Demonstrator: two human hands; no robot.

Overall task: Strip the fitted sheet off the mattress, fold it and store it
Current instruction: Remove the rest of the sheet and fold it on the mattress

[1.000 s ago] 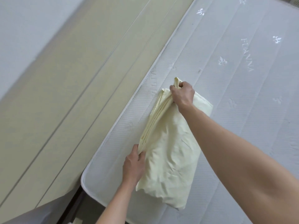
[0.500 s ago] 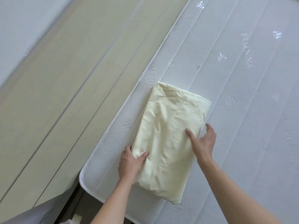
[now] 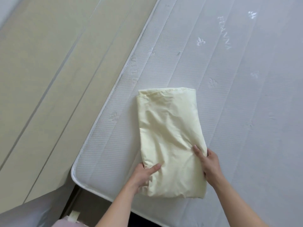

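At the near end of the folded fitted sheet (image 3: 170, 136), both hands are on the bundle, one per side. Left hand (image 3: 144, 175) grips the lower-left edge: thumb lies on top of the cloth pointing right, fingers tuck under the edge, so it's a pinch of the fold between thumb and fingers. Right hand (image 3: 209, 163) grips the lower-right edge: thumb on top pointing up-left across the fabric, the other fingers wrap the outer side and go out of sight beneath. Both forearms come in from the bottom of the head view, bare. The sheet is pale yellow, folded to a long rectangle, wrinkled on top, with a stitched hem running across its far end. Most of the bundle extends away from the hands; only a short stretch sits nearer the person than the grips, close to the foot edge of the mattress. It rests flat on the bare mattress (image 3: 246, 95), near the mattress's near-left corner, just inside the white piped edge (image 3: 105, 110). The mattress top is white quilted fabric with embroidered motifs and a brand word stitched in. Left of the mattress is a beige panelled surface (image 3: 49, 71) with long parallel seams.
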